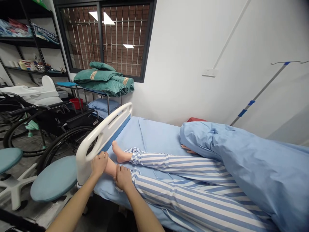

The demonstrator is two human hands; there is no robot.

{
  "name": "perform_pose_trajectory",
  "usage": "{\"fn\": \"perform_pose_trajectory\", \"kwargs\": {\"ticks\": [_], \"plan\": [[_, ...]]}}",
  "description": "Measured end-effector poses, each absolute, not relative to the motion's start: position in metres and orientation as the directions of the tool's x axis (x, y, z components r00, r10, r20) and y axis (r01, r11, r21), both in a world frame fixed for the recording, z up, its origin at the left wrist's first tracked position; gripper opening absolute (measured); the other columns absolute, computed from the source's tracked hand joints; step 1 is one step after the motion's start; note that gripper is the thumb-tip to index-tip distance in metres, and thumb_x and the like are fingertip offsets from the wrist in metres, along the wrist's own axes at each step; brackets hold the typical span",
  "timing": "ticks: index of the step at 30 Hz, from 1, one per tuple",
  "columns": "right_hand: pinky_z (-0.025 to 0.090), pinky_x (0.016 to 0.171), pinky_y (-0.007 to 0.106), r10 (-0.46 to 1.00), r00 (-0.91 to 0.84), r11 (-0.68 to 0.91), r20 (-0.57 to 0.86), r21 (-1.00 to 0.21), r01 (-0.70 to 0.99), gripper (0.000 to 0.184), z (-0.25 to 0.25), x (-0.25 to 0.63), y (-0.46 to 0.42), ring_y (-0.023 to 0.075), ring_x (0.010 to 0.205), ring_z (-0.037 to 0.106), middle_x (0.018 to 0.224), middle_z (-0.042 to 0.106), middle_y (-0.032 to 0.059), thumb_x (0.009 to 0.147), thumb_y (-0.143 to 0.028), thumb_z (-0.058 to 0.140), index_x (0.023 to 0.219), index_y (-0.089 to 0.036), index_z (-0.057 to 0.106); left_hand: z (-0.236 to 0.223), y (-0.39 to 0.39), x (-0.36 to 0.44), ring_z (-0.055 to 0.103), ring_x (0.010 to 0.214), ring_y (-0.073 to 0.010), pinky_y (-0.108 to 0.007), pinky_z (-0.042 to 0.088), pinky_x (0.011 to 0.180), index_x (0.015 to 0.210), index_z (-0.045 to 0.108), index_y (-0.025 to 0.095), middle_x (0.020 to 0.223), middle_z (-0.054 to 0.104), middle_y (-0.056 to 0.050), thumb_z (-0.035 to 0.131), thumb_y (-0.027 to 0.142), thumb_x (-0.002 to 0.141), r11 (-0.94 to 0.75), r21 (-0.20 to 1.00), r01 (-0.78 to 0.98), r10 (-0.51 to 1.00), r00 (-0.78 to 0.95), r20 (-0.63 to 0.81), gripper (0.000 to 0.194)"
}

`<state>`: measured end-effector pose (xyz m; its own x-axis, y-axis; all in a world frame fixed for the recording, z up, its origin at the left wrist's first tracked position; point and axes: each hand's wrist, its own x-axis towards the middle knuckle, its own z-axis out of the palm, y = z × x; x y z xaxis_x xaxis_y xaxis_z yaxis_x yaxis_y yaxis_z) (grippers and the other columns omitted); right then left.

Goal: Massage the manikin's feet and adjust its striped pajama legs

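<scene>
On the bed a figure in blue-and-white striped trousers [183, 196] lies with both legs stretched out. My left hand [98, 163] is wrapped over the toe end of the nearer foot [110, 168], by the footboard. At that leg's ankle, just below the trouser cuff, my right hand [123, 176] is closed with its fingers over the top. The toes of this foot are hidden under my left hand. The other foot [119, 152] rests bare on the sheet, toes up, touched by neither hand. A blue quilt [256, 161] covers the upper body; some fingers [188, 149] show at its edge.
A white footboard [88, 146] rises close to my left hand. Beyond it stand round stools [54, 178] and a wheelchair [65, 124]. Green folded bedding [103, 79] lies on a rack below the window. An IV pole [260, 90] leans across the far right.
</scene>
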<state>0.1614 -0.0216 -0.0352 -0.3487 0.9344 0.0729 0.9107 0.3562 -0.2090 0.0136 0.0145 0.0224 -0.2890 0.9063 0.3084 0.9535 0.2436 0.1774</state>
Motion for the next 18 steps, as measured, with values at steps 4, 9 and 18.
{"fn": "perform_pose_trajectory", "kwargs": {"ticks": [4, 9, 18], "plan": [[0.044, 0.083, 0.047, 0.935, -0.349, 0.355, 0.067, -0.215, 0.910, 0.064, -0.036, 0.161, -0.021, 0.0326, 0.098, 0.056, 0.111, 0.058, 0.0174, 0.076, -0.035, 0.060, 0.132, -0.010, 0.039, 0.040, 0.017, 0.008, 0.064, 0.082, -0.0292, -0.036, 0.044, 0.069, 0.096, 0.066, 0.010, 0.086, 0.067, -0.019, 0.026, 0.031, 0.092, 0.091, -0.047, 0.995, 0.978, -0.080, 0.192, 0.045], [0.044, 0.083, 0.047, 0.940, -0.333, 0.341, 0.073, -0.217, 0.915, 0.065, -0.040, 0.160, -0.021, 0.0323, 0.098, 0.056, 0.111, 0.058, 0.0172, 0.075, -0.035, 0.062, 0.131, -0.011, 0.040, 0.053, 0.029, 0.013, 0.064, 0.085, -0.0284, -0.037, 0.044, 0.072, 0.090, 0.070, 0.010, 0.086, 0.067, -0.020, 0.031, 0.018, 0.088, -0.075, -0.137, 0.988, 0.992, 0.088, 0.089, 0.039], [0.044, 0.083, 0.048, 0.940, -0.334, 0.341, 0.069, -0.200, 0.919, 0.066, -0.038, 0.160, -0.021, 0.0330, 0.098, 0.056, 0.110, 0.058, 0.0176, 0.076, -0.037, 0.061, 0.132, -0.011, 0.038, 0.053, 0.045, 0.022, 0.063, 0.085, -0.0304, -0.039, 0.043, 0.074, 0.088, 0.072, 0.008, 0.085, 0.067, -0.021, 0.039, 0.010, 0.083, -0.234, -0.181, 0.955, 0.972, 0.234, -0.021, 0.033]]}}
